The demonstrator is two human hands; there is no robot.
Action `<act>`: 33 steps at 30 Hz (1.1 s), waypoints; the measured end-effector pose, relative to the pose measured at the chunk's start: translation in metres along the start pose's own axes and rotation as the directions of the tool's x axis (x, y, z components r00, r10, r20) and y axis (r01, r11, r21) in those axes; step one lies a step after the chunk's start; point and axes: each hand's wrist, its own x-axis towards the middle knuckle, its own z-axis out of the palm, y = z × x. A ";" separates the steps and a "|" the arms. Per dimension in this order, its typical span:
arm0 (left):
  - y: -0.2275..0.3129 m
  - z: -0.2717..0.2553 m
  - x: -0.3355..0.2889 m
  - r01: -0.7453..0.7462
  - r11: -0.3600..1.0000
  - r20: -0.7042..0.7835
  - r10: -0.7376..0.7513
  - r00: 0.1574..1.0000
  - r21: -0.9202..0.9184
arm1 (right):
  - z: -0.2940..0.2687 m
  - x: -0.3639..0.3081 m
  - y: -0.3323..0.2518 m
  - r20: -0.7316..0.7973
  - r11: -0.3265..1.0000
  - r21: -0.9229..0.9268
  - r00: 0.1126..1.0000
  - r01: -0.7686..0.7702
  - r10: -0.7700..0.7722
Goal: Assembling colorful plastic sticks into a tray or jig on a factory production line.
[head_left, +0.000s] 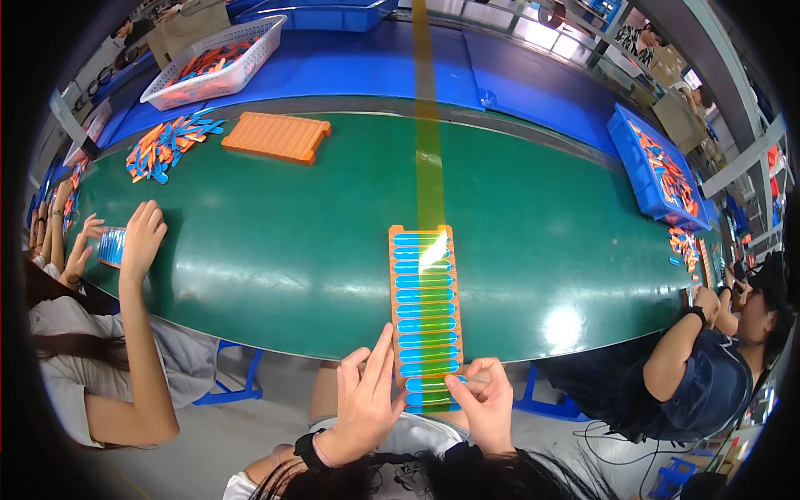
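Observation:
A long orange tray filled with a row of blue slats lies lengthwise on the green conveyor belt, its near end over the belt's front edge. My left hand rests against the tray's near left side, fingers stretched upward and apart. My right hand pinches a blue slat at the tray's near right corner.
An empty orange tray and a heap of blue and orange slats lie on the far left of the belt. A white basket and a blue bin hold more slats. Seated people work at the left and right.

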 end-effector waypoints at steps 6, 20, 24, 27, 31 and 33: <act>-0.002 0.001 0.005 0.001 1.000 0.010 -0.001 1.000 -0.018 | -0.002 0.005 0.001 -0.001 0.998 -0.063 1.000 0.002 -0.002; -0.045 -0.013 0.017 -0.613 0.790 -0.009 0.613 0.790 0.026 | 0.003 0.006 0.001 -0.045 0.999 -0.028 0.999 -0.024 0.023; -0.048 -0.017 0.028 -0.687 0.726 0.116 0.686 0.718 -0.039 | 0.004 0.006 0.003 -0.050 1.000 -0.002 0.999 0.004 -0.005; -0.046 -0.013 0.024 -0.577 0.803 0.102 0.593 0.799 -0.147 | 0.001 0.007 0.000 -0.002 0.999 -0.040 0.999 0.032 -0.032; -0.045 -0.012 0.018 -0.536 0.827 0.128 0.558 0.820 -0.167 | -0.015 0.009 -0.020 -0.071 0.966 -0.237 0.990 0.100 -0.120; -0.041 -0.013 0.019 -0.520 0.833 0.140 0.547 0.825 -0.189 | -0.011 0.014 -0.036 -0.037 0.938 -0.227 0.960 0.261 -0.277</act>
